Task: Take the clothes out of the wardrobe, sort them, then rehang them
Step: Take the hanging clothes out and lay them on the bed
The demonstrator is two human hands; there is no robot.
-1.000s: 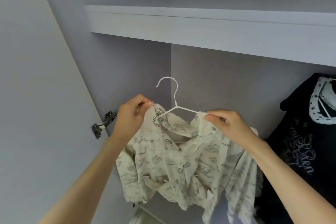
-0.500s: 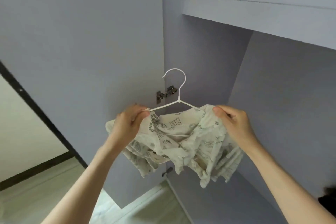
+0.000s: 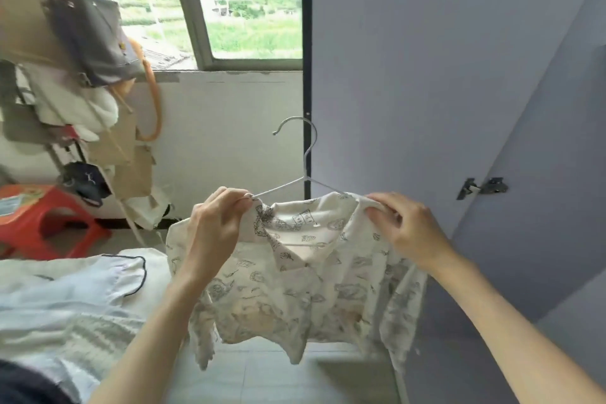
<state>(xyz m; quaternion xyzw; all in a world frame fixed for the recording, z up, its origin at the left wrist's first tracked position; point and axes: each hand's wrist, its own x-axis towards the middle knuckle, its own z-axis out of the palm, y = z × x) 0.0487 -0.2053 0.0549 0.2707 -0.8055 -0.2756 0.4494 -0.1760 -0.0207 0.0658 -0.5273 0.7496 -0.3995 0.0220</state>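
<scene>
A cream printed shirt point(image 3: 305, 289) hangs on a thin white wire hanger point(image 3: 306, 157) held out in front of me. My left hand point(image 3: 216, 226) pinches the shirt's left shoulder together with the hanger's arm. My right hand point(image 3: 403, 229) grips the right shoulder of the shirt over the hanger's other arm. The hook points up and to the left, free of any rail. The open lilac wardrobe door point(image 3: 426, 75) stands just behind the shirt.
Pale clothes lie in a heap on the bed point(image 3: 65, 298) at lower left. A red plastic stool point(image 3: 42, 220) stands on the floor at left. Bags point(image 3: 91, 39) hang on a rack by the window point(image 3: 242, 0). A door hinge point(image 3: 482, 188) shows at right.
I have turned left, away from the wardrobe's inside toward the window and bed, carrying the shirt on its hanger. Both hands keep the same hold on its shoulders.
</scene>
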